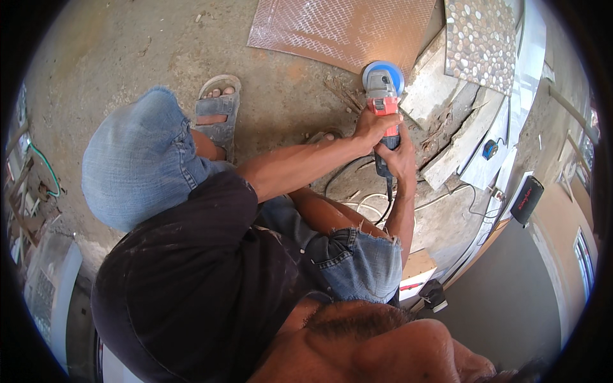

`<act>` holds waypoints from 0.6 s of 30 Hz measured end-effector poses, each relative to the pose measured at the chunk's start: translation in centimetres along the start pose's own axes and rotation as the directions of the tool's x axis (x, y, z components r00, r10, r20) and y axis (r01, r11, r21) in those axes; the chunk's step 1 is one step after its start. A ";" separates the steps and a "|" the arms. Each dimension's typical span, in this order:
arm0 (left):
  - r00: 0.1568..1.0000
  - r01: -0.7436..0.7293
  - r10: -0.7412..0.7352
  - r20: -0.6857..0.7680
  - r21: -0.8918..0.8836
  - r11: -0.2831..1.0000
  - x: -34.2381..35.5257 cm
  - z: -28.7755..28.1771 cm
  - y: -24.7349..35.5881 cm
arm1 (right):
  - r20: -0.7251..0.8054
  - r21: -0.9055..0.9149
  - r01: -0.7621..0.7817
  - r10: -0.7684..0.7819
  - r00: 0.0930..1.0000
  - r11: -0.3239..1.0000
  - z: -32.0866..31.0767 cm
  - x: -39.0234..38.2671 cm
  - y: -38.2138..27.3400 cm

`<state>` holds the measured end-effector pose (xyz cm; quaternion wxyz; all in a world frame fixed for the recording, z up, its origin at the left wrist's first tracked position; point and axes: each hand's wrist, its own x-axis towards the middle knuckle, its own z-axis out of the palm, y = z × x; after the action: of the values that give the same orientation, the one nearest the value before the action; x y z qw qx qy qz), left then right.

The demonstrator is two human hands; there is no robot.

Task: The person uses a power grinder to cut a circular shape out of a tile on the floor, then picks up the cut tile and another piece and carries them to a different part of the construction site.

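Observation:
An angle grinder [382,102] with a red, grey and black body is held in both my hands. My left hand [373,129] is wrapped round its red middle. My right hand [401,157] grips the black rear handle, nearer to me. At the far end, the blue disc [397,75] is by the near edge of a brown patterned tile [338,29]; whether it touches the tile I cannot tell. A dark power cord [389,189] runs from the handle's end toward me.
Right of the tile lie broken pale slabs [432,83] and a pebble-patterned tile [482,41]. A blue tape measure [490,150] rests on a pale board farther right, near a black cylinder [527,200]. Loose white cable [370,203] coils by my knee. My sandalled foot [219,115] is at left.

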<state>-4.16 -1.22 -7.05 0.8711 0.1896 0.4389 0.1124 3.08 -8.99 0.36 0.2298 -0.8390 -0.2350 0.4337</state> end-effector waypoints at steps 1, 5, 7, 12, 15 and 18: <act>1.000 0.000 0.000 -0.005 -0.004 1.000 0.0 0.0 0.0 | -0.003 -0.014 0.008 -0.008 1.000 1.000 -0.1 0.0 -0.2; 1.000 0.013 -0.012 -0.012 0.009 1.000 0.1 0.0 0.0 | -0.009 -0.032 0.017 -0.018 1.000 0.999 -0.1 0.2 -0.2; 1.000 0.011 -0.011 -0.018 0.016 1.000 0.2 0.0 0.2 | -0.006 -0.019 0.005 -0.005 1.000 1.000 0.0 0.3 -0.1; 0.999 0.036 -0.034 -0.020 0.068 0.997 -0.2 0.3 0.7 | -0.012 0.051 0.009 -0.009 1.000 0.999 0.2 0.2 0.8; 1.000 0.005 -0.004 -0.015 0.015 1.000 -0.4 0.2 0.5 | 0.008 0.017 0.010 -0.010 1.000 1.000 0.0 0.0 0.4; 1.000 -0.003 0.003 -0.008 0.000 1.000 -0.2 -0.1 0.1 | 0.011 -0.012 0.009 -0.008 1.000 1.000 -0.1 0.0 -0.2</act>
<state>-4.32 -1.22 -6.92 0.8691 0.1899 0.4423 0.1144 3.11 -8.85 0.54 0.2253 -0.8368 -0.2424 0.4361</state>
